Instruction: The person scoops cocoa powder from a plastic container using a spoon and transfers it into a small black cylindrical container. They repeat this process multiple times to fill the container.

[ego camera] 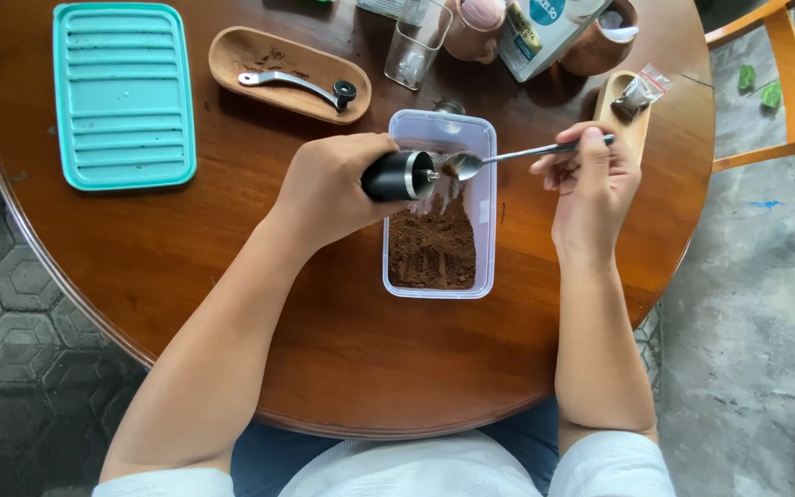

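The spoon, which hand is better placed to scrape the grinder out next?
Likely the right hand: it already holds the spoon with its bowl at the grinder mouth, above the plastic container. The left hand grips the grinder.

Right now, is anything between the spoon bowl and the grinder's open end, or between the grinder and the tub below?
Nothing visible. The spoon in the right hand reaches the mouth of the grinder, held by the left hand over the open plastic tub of brown grounds.

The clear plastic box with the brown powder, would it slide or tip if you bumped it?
The clear plastic box looks thin and light, so it would probably slide on the smooth wooden table. It is low and wide, so tipping seems unlikely. Neither hand steadies it.
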